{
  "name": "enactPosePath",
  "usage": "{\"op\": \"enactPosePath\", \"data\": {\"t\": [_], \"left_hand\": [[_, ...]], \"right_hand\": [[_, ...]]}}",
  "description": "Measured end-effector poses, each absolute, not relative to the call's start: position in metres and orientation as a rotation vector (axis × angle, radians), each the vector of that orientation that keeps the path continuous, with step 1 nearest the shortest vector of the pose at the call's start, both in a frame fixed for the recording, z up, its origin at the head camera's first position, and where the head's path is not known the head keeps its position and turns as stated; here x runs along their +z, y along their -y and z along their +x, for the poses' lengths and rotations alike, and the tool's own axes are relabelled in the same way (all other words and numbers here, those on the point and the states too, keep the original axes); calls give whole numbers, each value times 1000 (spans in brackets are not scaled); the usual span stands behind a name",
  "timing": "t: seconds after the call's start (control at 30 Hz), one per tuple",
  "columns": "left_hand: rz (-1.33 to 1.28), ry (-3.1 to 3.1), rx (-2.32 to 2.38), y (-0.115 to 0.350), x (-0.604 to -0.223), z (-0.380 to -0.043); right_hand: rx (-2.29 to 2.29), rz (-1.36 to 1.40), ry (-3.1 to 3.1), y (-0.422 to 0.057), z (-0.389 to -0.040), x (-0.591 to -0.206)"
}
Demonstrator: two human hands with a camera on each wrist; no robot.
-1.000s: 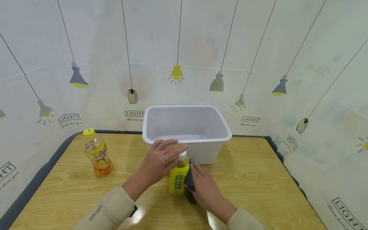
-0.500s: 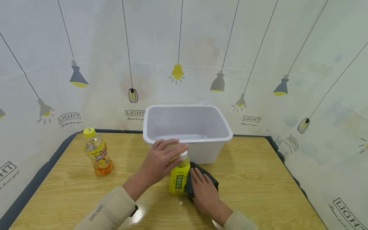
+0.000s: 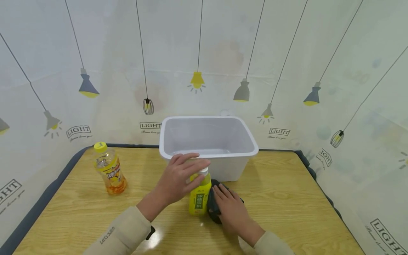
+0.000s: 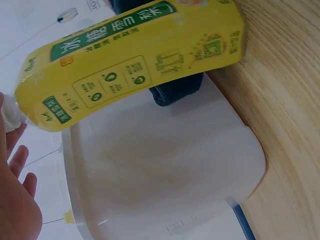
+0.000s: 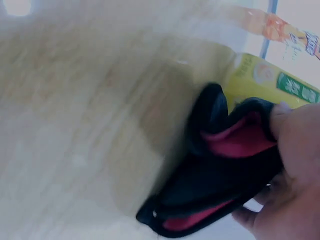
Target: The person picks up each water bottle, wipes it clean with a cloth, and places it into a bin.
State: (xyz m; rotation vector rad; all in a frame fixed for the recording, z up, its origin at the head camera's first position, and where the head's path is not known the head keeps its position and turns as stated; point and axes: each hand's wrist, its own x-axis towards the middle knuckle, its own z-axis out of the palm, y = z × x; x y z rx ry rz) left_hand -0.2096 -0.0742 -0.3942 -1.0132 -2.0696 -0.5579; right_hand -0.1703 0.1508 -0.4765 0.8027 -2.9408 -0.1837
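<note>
A yellow drink bottle point(image 3: 199, 196) with a white cap and green label stands upright on the table, just in front of the white tub. My left hand point(image 3: 181, 176) holds it by the cap. Against the bottle's right side lies a dark folded cloth point(image 5: 220, 175) with a red inner face. My right hand point(image 3: 234, 212) holds this cloth, thumb on one side and fingers on the other, its fingers lying along the fabric towards the bottle. In the head view the right thumb is mostly hidden.
The white tub point(image 3: 208, 156) stands at the back of the wooden table point(image 3: 296, 198). To the left is another bottle point(image 3: 111, 173), with a yellow cap and some orange drink inside. A curtain printed with lamps point(image 3: 197, 79) surrounds the table.
My right hand has shifted a little rightward, the cloth now spreading out beneath it instead of standing narrow beside the bottle. The left hand and bottle have barely moved.
</note>
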Motion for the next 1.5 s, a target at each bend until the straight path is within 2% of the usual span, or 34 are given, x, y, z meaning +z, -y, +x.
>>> {"op": "enactPosePath", "data": {"t": [0.3,1.0,1.5], "left_hand": [[-1042,2130,-603,76,-387,-208],[-1093,2197,-618,76,-385,-211],[-1195,2228,-625,84,-381,-213]], "right_hand": [[290,674,2902,-168,-175,-452],[573,570,2817,-177,-172,-422],[704,621,2693,-165,-167,-406]]}}
